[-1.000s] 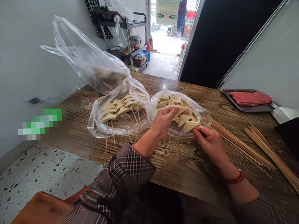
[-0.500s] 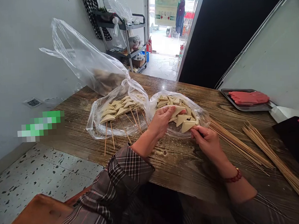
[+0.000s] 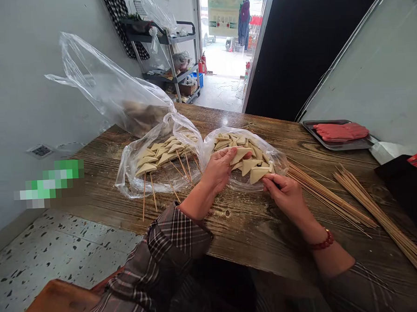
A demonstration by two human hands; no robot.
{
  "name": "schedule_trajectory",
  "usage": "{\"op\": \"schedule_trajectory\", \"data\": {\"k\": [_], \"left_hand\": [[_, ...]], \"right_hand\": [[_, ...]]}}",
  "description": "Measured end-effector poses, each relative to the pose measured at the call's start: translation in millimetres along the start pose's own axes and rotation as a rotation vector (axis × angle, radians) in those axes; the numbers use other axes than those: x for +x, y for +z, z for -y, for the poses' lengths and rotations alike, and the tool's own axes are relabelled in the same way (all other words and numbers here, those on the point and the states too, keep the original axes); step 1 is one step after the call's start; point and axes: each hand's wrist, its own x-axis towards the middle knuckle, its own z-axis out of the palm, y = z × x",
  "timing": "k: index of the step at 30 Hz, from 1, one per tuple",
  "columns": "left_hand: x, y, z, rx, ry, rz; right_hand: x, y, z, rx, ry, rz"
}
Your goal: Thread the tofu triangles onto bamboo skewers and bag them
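Note:
Between the thumb and fingers of my left hand is a pale beige triangular piece, perhaps tofu. My right hand is closed in a pinch at the near end of a row of such triangles, apparently on a skewer hidden by the fingers and the pieces. The nearest triangle of that row touches my right fingertips. Behind and below the hands, a clear plastic bag lies spread with many loose triangles. To the left, a second open bag holds triangles on bamboo skewers, whose bare ends point toward me.
Two bundles of bamboo sticks, a nearer-in bundle and an outer bundle, lie on the wooden table at right. A dark tray with pink-red slabs stands behind them. A tall plastic bag stands at back left.
The view has shifted slightly, so most things appear a little further left. Both hands keep nearly the same grip and position over the bag.

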Motion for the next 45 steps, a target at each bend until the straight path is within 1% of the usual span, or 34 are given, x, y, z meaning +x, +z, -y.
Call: {"op": "schedule_trajectory", "data": {"k": [4,8,11,15,22,28,34,39,45], "left_hand": [[0.6,-0.7,-1.0,-0.028,-0.007,-0.030],[1.2,-0.9,-1.4,-0.057,0.006,-0.038],[1.2,0.0,-0.8,-0.075,-0.009,-0.047],[1.4,0.4,2.3,-0.082,-0.010,-0.023],[0.8,1.5,6.9,-0.034,0.029,0.015],[-1.7,4.0,7.0,0.036,0.044,0.016],[-2.7,3.9,5.7,0.020,0.026,0.026],[-2.0,4.4,2.0,-0.025,0.033,0.011],[-2.6,5.2,-2.3,-0.043,0.035,-0.005]], "right_hand": [[-0.3,-0.9,0.2,-0.004,-0.004,0.010],[-0.3,-0.7,-0.5,-0.016,0.001,0.009],[0.2,0.1,-0.8,-0.019,0.011,0.004],[0.9,0.5,1.4,-0.016,0.040,0.011],[-0.8,1.7,3.0,0.014,0.074,0.013],[-0.9,4.4,-0.5,0.036,0.091,0.007],[-1.4,3.6,-0.2,0.040,0.092,0.013],[-0.7,2.7,3.9,0.052,0.086,0.001],[1.0,1.7,6.2,0.022,0.037,0.006]]}}
